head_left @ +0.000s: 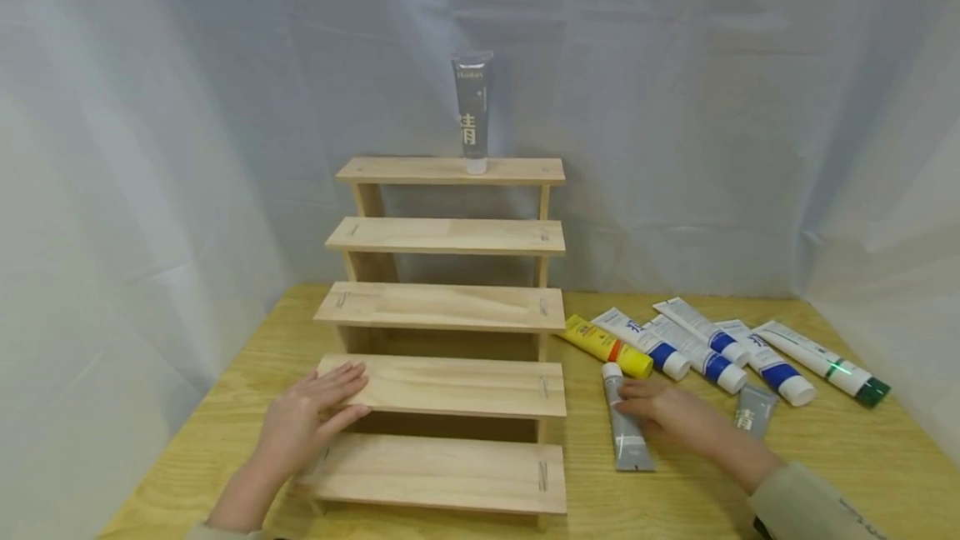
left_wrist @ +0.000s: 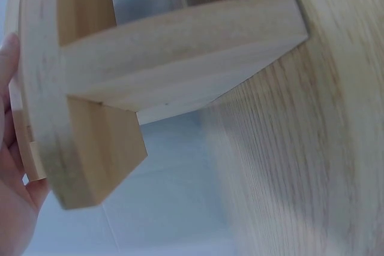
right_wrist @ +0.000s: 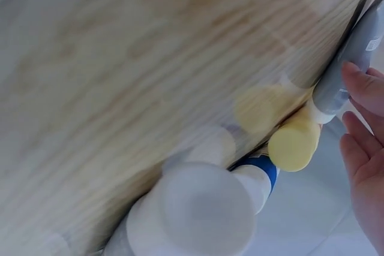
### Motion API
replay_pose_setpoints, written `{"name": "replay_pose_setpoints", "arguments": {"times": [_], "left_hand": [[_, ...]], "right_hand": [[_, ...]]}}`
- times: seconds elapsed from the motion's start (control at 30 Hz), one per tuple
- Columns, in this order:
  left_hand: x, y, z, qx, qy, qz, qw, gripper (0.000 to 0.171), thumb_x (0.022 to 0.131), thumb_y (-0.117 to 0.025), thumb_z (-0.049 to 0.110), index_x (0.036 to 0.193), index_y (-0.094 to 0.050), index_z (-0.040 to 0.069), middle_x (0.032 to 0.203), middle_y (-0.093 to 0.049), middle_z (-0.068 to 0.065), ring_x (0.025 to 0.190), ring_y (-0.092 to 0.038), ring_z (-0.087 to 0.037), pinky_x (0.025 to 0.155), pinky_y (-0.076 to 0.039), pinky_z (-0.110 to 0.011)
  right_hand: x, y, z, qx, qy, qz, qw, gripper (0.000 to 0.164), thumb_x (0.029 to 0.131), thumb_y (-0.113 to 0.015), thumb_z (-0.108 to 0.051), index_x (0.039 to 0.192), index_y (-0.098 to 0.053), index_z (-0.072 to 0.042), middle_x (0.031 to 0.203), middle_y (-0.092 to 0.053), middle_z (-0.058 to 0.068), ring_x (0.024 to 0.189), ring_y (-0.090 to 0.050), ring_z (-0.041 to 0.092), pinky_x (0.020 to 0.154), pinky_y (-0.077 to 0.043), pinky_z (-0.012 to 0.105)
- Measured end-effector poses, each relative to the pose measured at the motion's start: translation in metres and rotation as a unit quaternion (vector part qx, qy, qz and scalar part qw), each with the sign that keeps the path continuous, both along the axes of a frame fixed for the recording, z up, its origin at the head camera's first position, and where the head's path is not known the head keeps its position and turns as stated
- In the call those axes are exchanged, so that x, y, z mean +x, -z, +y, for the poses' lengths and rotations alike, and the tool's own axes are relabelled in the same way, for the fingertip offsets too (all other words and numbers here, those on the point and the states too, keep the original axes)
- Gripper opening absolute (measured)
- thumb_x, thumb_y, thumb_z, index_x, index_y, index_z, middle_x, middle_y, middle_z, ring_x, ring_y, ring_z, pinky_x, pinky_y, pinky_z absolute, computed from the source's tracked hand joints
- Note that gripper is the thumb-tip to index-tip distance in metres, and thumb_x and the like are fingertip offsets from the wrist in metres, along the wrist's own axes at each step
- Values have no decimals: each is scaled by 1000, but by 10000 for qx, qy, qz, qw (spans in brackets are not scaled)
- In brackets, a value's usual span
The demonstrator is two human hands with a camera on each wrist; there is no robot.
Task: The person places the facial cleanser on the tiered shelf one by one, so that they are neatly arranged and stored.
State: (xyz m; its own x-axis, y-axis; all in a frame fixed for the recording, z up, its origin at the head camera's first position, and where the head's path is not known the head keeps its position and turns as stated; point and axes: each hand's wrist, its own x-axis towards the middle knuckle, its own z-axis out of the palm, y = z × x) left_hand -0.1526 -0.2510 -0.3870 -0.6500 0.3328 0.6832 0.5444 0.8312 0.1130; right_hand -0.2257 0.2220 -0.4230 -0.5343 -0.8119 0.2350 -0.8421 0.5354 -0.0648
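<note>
L hand (head_left: pixel 306 415) spread on wooden rack (head_left: pixel 450 467), R hand (head_left: pixel 666 413) touching grey tube (head_left: pixel 628 442) (pinching? can't tell), yellow tube (head_left: pixel 600 343) nr.

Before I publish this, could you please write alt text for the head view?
A person's right hand touches a gray tube lying on a wooden table near other tubes, while the left hand rests on a five-step wooden rack. Another gray tube stands cap-down on the top step.

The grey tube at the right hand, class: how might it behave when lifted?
The grey tube likely gives when squeezed, as its body thins to a flat end. That broad end should discourage rolling. Its smooth-looking surface may be slippery.
</note>
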Motion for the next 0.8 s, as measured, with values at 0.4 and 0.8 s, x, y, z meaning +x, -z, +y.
{"name": "replay_pose_setpoints", "arguments": {"times": [0.4, 0.8], "left_hand": [[2, -5, 2, -70, -3, -96, 9999, 39, 69, -71, 31, 99, -68, 6, 108, -61, -4, 98, -58, -21, 84, -42, -51], [1, -3, 1, -106, -46, -134, 9998, 40, 69, -71, 31, 99, -68, 6, 109, -61, -4, 98, -58, -21, 85, -41, -52]], "right_hand": [[2, -1, -9, -3, -264, 352, 9990, 32, 66, -74, -7, 97, -66, -4, 100, -62, 11, 90, -59, 23, 76, -51, 34], [2, -2, -20, 230, 294, 286, 9989, 20, 70, -73, -14, 89, -68, -9, 81, -61, 0, 71, -57, 11, 63, -51, 26]]}}
